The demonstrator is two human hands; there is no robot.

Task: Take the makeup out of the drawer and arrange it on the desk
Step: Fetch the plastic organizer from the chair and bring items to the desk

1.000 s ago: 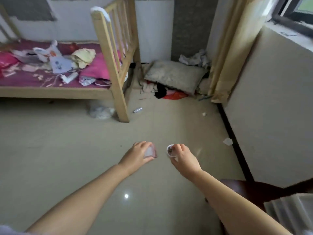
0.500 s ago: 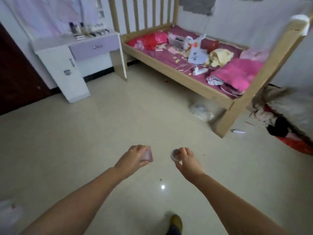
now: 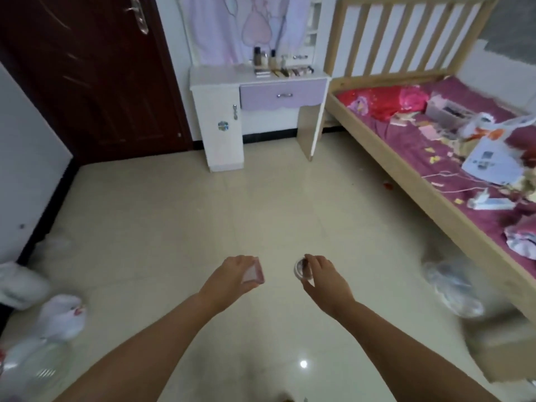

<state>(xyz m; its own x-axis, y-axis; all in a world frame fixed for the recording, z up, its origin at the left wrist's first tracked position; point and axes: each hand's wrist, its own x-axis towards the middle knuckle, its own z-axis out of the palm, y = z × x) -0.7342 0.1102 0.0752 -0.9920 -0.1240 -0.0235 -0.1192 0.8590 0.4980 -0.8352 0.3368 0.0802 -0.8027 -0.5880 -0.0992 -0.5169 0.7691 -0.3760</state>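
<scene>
My left hand (image 3: 229, 278) is closed on a small pink square compact (image 3: 253, 272), held out over the floor. My right hand (image 3: 324, 278) grips a small round clear makeup jar (image 3: 301, 268). Across the room stands a white desk (image 3: 220, 75) with a shut lilac drawer (image 3: 282, 94). Several bottles and makeup palettes (image 3: 282, 69) are lined up on the desk top at the right side.
A wooden bed (image 3: 406, 169) with pink bedding and scattered clutter runs along the right. A dark red door (image 3: 95, 76) is at the left. White bags (image 3: 61, 317) lie on the floor at left, a clear plastic bag (image 3: 452, 285) by the bed.
The view has swung left, from the bed end and window wall to the desk and door. Both hands keep hold of their items, still out in front.
</scene>
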